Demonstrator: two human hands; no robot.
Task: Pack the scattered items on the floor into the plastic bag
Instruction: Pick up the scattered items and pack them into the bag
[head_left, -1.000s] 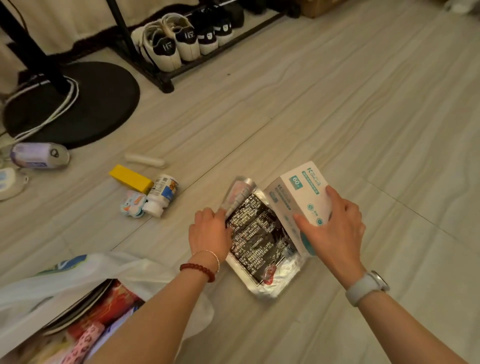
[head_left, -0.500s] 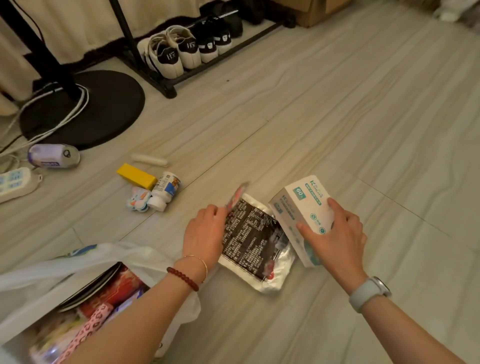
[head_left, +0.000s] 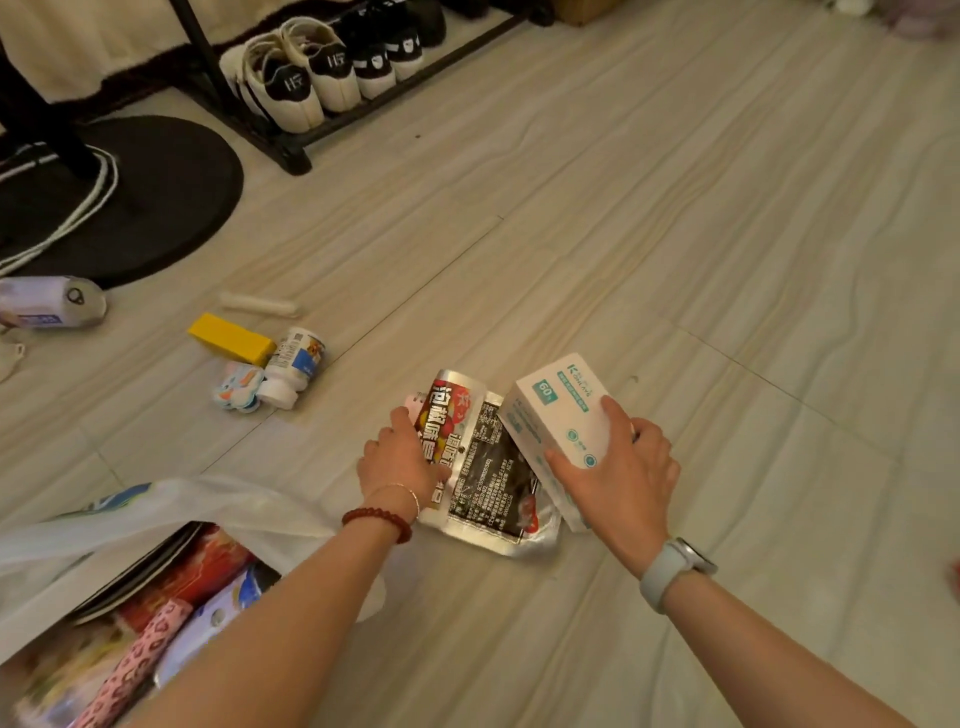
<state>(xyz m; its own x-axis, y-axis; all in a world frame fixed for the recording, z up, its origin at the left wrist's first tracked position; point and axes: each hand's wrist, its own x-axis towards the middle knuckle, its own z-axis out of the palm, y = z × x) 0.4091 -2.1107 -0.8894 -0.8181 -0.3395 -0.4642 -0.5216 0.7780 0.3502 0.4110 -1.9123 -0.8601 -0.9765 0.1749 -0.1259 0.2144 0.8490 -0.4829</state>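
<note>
My left hand (head_left: 400, 460) grips a small red foil packet (head_left: 451, 415), tilted up against a larger silver-and-black foil pouch (head_left: 493, 480) lying on the floor. My right hand (head_left: 615, 467) holds a white and teal box (head_left: 558, 410) by its near end, resting on the pouch's right edge. The white plastic bag (head_left: 171, 506) lies open at lower left with several packed items inside. Farther left on the floor lie a yellow box (head_left: 231, 338), a white pill bottle (head_left: 293, 364), a small colourful packet (head_left: 238, 392), a pale stick (head_left: 257, 304) and a white can (head_left: 49, 301).
A black round stand base (head_left: 171, 182) with white cords sits at upper left. A low black shoe rack (head_left: 363, 117) with several shoes runs along the back. Pale tiled floor stretches to the right and front.
My left hand has turned the small red packet so its printed face shows, against the pouch. My right hand keeps hold of the box. The camera view has shifted a little.
</note>
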